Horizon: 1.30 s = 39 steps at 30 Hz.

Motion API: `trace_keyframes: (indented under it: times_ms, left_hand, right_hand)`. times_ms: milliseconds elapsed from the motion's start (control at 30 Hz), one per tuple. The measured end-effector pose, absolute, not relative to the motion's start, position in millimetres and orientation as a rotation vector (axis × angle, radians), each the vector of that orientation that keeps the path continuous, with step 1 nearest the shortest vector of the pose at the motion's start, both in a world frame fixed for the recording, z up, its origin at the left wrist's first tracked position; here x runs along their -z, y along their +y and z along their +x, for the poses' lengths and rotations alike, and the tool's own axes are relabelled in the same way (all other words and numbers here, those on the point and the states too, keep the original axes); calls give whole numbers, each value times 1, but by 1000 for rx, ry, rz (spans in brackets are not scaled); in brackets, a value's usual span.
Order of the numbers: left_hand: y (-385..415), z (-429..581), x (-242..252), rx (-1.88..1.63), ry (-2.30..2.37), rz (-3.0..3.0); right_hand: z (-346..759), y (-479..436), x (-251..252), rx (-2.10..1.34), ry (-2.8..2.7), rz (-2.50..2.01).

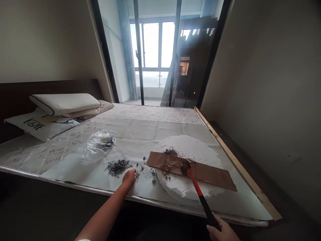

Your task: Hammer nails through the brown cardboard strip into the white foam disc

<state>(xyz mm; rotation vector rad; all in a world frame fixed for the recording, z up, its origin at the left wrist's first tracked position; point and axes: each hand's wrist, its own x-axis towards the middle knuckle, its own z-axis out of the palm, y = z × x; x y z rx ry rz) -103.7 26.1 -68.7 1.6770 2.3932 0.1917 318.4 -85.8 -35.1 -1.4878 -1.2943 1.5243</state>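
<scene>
My right hand (222, 231) grips the black end of a red-and-black hammer (198, 190) at the bottom edge. The hammer's head rests on a brown board strip (213, 174) that lies across a white round foam slab (190, 147). Dark crumbs and small holes mark the board's left end. My left hand (129, 176) reaches to the bed's near edge with fingers curled, right beside a pile of dark nails (117, 166). Whether it pinches a nail is hidden.
A clear plastic bag (98, 145) lies behind the nails on a white sheet covering the bed (140, 134). Pillows (65, 103) are stacked at the left by the headboard. A wooden rail (238, 164) runs along the bed's right side. Glass doors stand behind.
</scene>
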Motion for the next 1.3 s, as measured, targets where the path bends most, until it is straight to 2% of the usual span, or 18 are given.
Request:
trace_keyframes:
  times_ms: [133,267,500,633,767,1033,1300]
  left_hand:
    - [35,-105,59,-233,2403,1707]
    - [40,-99,28,-573,2313,1692]
    - [44,-5,-21,-1105,1728,1723]
    - [57,73,-18,-1140,1498,1806]
    - [72,112,-6,-1164,1528,1806]
    - [61,75,-10,-1377,1599,1594]
    - [42,58,-21,-1401,1525,1640]
  right_hand:
    - [314,-84,25,-1617,-1189,-1480]
    - [312,-84,12,-1738,-1148,-1426]
    - [323,-91,-1,-1671,-1122,-1414]
    - [336,-97,-9,-1646,-1149,-1396]
    - [349,-102,-12,-1606,-1166,-1424]
    - [339,-92,-15,-1437,-1280,-1349]
    - [321,-79,-16,-1541,-1321,-1226]
